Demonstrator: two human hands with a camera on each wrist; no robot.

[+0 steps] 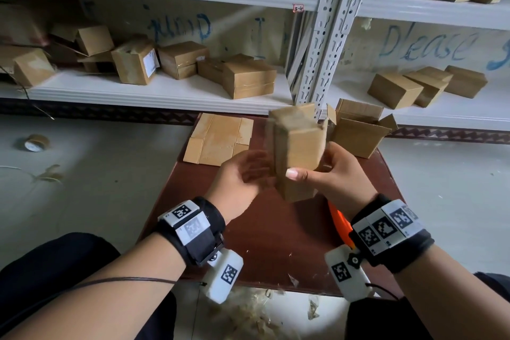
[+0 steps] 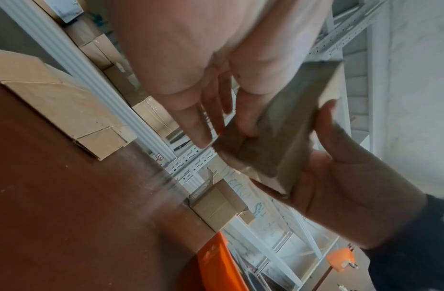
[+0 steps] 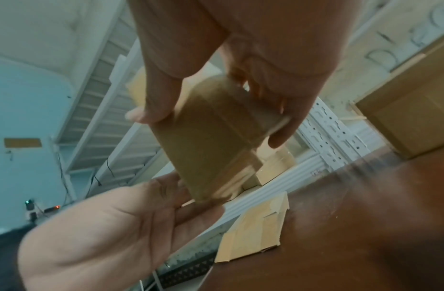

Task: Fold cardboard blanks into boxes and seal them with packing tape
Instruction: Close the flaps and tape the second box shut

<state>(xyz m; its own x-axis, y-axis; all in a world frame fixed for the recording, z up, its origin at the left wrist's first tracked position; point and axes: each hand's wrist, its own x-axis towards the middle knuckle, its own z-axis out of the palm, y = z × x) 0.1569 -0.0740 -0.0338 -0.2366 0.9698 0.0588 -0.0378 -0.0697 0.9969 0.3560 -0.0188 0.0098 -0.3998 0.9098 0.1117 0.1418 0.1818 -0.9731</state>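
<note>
A small brown cardboard box (image 1: pixel 299 146) stands on end in the air above the brown table (image 1: pixel 276 243), blurred by motion. My right hand (image 1: pixel 329 174) grips it, thumb across the near face and fingers behind; the right wrist view shows the same grip on the box (image 3: pixel 210 141). My left hand (image 1: pixel 244 172) is open, its straight fingers (image 2: pixel 201 126) touching the box's (image 2: pixel 278 137) left side near the lower end. A stack of flat cardboard blanks (image 1: pixel 218 138) lies at the table's far left. An orange tape dispenser (image 1: pixel 340 221) lies on the table under my right wrist.
An open-flapped box (image 1: pixel 358 132) stands at the table's far right. Behind it white metal shelves (image 1: pixel 165 91) hold several finished boxes. A roll of brown tape (image 1: pixel 34 142) lies on the floor to the left. Tape scraps litter the floor by my knees.
</note>
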